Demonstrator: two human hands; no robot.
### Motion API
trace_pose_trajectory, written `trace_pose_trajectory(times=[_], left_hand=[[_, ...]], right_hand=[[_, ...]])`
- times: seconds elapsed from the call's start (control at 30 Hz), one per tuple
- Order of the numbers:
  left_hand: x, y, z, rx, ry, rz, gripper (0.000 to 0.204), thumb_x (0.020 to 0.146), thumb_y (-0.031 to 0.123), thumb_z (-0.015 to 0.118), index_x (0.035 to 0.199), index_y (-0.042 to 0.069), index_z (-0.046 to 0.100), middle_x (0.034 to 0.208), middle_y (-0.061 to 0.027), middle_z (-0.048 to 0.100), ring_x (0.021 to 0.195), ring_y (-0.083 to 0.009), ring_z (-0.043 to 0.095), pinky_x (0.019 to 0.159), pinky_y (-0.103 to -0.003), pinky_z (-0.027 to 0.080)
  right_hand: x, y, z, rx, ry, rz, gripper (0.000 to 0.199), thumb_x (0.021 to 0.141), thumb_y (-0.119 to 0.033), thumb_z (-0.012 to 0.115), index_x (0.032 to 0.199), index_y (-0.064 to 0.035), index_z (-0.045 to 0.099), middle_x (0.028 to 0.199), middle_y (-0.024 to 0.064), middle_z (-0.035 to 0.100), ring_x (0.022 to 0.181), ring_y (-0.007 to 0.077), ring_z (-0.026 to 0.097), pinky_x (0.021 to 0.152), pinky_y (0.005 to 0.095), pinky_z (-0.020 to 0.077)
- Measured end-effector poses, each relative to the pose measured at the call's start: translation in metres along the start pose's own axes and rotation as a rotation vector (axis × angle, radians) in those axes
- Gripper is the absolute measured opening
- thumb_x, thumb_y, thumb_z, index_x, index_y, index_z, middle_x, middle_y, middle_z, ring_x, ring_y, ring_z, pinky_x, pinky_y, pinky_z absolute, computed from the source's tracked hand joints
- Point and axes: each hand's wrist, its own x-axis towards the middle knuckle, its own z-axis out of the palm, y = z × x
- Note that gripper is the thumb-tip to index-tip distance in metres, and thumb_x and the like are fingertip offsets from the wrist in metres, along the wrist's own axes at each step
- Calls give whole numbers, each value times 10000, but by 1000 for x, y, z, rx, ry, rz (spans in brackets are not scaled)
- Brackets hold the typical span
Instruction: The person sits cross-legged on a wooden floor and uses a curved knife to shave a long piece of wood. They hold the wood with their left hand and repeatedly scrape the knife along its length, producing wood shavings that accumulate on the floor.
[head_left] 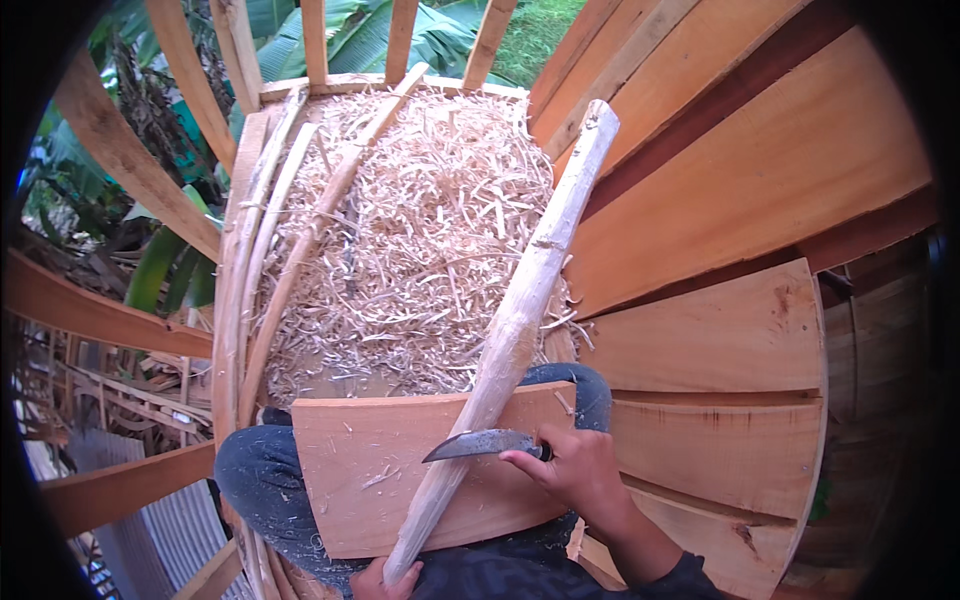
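The left hand [385, 578], at about six o'clock, was closed around the lower end of a long pale stick [515, 320]. The stick's long axis ran from that grip up toward one o'clock, lying across a board [350, 480] on the person's lap. The right hand [580, 470], nearer the stick's middle, was clamped on a curved knife [480, 444], its blade resting on the stick, above wood shavings [420, 240].

- The right hand [575, 470] is seen at lower right, fingers curled shut in a grip, its forearm entering from the lower edge.
- The left hand [375, 580] is seen only partly at the bottom edge, fingers wrapped closed.
- Both knees are bent.
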Motion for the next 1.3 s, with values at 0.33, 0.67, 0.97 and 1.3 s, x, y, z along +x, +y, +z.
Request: trace_pose_trajectory(times=[0.33, 0.67, 0.97, 1.3], left_hand=[[-34, -36, -8, 245, 287, 14, 312, 762, 284, 693, 741, 7, 551, 621, -190, 565, 592, -352, 585, 530, -394, 436], [-62, -36, -12, 402, 261, -43, 300, 832, 319, 574, 851, 26, 509, 669, -208, 561, 656, -405, 572, 569, -447, 430], [-50, -55, -16, 350, 185, -17, 291, 811, 327, 593, 924, 67, 525, 731, -203, 581, 695, -410, 579, 594, -454, 443], [-37, -87, -14, 300, 185, 71, 302, 801, 329, 601, 894, 55, 517, 681, -208, 573, 651, -422, 578, 578, -462, 457]], right_hand=[[-29, 23, 16, 813, -217, -48, 209, 755, -103, 668, 913, -9, 569, 701, 54, 613, 600, 86, 566, 530, 236, 448], [-11, 11, 17, 1242, -488, 17, 236, 933, -138, 416, 1012, 20, 573, 706, 30, 558, 508, 44, 451, 460, 186, 366], [31, 0, 34, 1071, -550, -125, 267, 967, -225, 368, 889, -24, 525, 552, -23, 435, 431, 34, 401, 391, 182, 303], [24, -25, 24, 834, -488, -154, 304, 953, -214, 373, 735, -34, 485, 537, -9, 437, 465, 54, 413, 442, 219, 321]])
